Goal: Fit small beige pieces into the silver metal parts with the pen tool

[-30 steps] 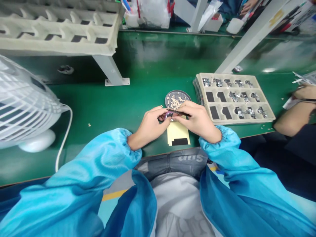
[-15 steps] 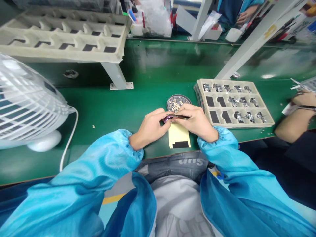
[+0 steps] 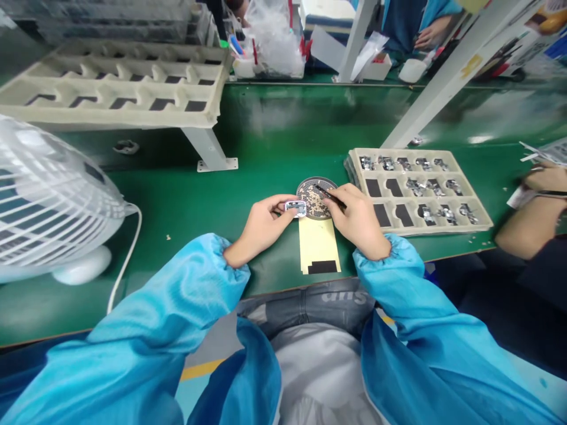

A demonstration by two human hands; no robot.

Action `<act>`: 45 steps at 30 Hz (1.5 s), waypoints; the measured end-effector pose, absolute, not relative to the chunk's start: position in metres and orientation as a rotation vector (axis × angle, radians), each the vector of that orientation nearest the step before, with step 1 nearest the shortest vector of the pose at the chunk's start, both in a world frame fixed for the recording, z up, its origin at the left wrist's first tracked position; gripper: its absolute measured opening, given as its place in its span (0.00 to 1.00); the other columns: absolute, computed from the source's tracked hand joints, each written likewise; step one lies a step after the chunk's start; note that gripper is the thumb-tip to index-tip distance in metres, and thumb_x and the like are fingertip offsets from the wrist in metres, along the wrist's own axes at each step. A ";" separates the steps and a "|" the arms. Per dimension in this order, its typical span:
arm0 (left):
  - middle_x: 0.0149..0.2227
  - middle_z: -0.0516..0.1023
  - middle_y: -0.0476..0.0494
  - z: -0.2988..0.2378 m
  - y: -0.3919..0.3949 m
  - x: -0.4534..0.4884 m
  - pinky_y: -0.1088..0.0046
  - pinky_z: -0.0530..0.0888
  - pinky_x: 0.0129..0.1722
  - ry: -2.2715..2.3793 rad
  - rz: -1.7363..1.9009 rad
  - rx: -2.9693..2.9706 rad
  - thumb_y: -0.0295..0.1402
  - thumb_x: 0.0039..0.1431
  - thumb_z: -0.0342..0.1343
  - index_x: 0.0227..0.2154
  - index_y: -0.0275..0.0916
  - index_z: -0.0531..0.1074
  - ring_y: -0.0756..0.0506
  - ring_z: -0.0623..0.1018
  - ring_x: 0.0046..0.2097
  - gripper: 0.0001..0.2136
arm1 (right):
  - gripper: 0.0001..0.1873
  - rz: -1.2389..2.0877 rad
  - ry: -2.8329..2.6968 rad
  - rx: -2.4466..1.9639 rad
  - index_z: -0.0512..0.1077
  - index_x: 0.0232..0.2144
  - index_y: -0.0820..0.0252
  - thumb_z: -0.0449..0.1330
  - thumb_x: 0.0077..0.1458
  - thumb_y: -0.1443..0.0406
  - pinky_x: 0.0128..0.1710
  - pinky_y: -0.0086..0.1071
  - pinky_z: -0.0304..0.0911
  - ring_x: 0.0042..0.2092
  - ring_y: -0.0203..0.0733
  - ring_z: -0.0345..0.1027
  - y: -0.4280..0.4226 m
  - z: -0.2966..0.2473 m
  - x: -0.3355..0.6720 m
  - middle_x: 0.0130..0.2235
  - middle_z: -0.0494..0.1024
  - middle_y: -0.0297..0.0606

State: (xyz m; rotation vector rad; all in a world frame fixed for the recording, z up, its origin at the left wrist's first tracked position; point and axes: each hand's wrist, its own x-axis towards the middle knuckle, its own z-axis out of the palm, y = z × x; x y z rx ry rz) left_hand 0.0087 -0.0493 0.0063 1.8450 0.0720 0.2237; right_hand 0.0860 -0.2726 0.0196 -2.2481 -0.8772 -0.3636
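Observation:
Between the fingers and thumb of my left hand [image 3: 264, 226] is a small white-rimmed device housing [image 3: 296, 208], its open side with inner parts facing up. My right hand [image 3: 358, 217] pinches dark tweezers [image 3: 330, 196], whose tip reaches over a round dark dish [image 3: 301, 188]. Many tiny beige pieces [image 3: 315, 203] lie scattered in that dish. Just below it, a yellow paper pad [image 3: 318, 242] with a black strip [image 3: 322, 267] along its near end lies on the green bench.
A cream compartment tray [image 3: 420, 231] with small metal assemblies stands right of my hands. At left are a white fan [image 3: 53, 206] with its cord and a raised tray [image 3: 110, 118]. A metal post [image 3: 434, 82] slants behind. Another person's arm [image 3: 531, 218] rests at right.
My hands have moved apart. The housing has turned from edge-on to open side up in my left hand, and the tweezers in my right hand now point over the dish.

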 end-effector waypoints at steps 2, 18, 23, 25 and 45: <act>0.40 0.85 0.42 0.004 -0.048 0.010 0.70 0.74 0.36 0.090 0.235 1.848 0.36 0.60 0.65 0.49 0.39 0.81 0.46 0.80 0.37 0.16 | 0.11 -0.379 -0.860 -2.162 0.80 0.46 0.61 0.61 0.68 0.63 0.48 0.43 0.73 0.44 0.48 0.75 -0.272 0.020 0.082 0.42 0.80 0.45; 0.42 0.84 0.44 0.006 -0.035 0.029 0.66 0.73 0.45 -0.031 0.382 2.160 0.35 0.65 0.60 0.48 0.44 0.83 0.43 0.78 0.41 0.12 | 0.05 -0.291 -0.859 -1.818 0.80 0.42 0.58 0.64 0.66 0.65 0.44 0.39 0.73 0.43 0.44 0.76 -0.280 0.011 0.042 0.41 0.81 0.42; 0.44 0.83 0.37 0.015 0.005 0.117 0.62 0.73 0.52 0.220 0.531 2.099 0.37 0.65 0.60 0.48 0.38 0.82 0.39 0.80 0.46 0.13 | 0.08 -0.130 -0.882 -1.854 0.80 0.39 0.58 0.61 0.68 0.63 0.40 0.39 0.72 0.40 0.46 0.76 -0.285 -0.003 0.037 0.39 0.82 0.43; 0.48 0.81 0.32 0.017 0.014 0.142 0.57 0.69 0.58 0.331 0.608 2.053 0.38 0.62 0.63 0.50 0.37 0.79 0.33 0.77 0.55 0.16 | 0.10 -0.071 -0.877 -1.883 0.81 0.38 0.57 0.60 0.68 0.61 0.39 0.39 0.72 0.39 0.47 0.77 -0.285 -0.004 0.038 0.38 0.82 0.43; 0.52 0.81 0.36 0.085 0.001 0.087 0.74 0.68 0.33 0.432 0.649 0.975 0.58 0.68 0.47 0.53 0.42 0.67 0.47 0.81 0.40 0.26 | 0.14 0.045 -0.826 -1.899 0.82 0.38 0.55 0.59 0.68 0.55 0.38 0.38 0.72 0.38 0.49 0.78 -0.287 -0.007 0.037 0.38 0.83 0.41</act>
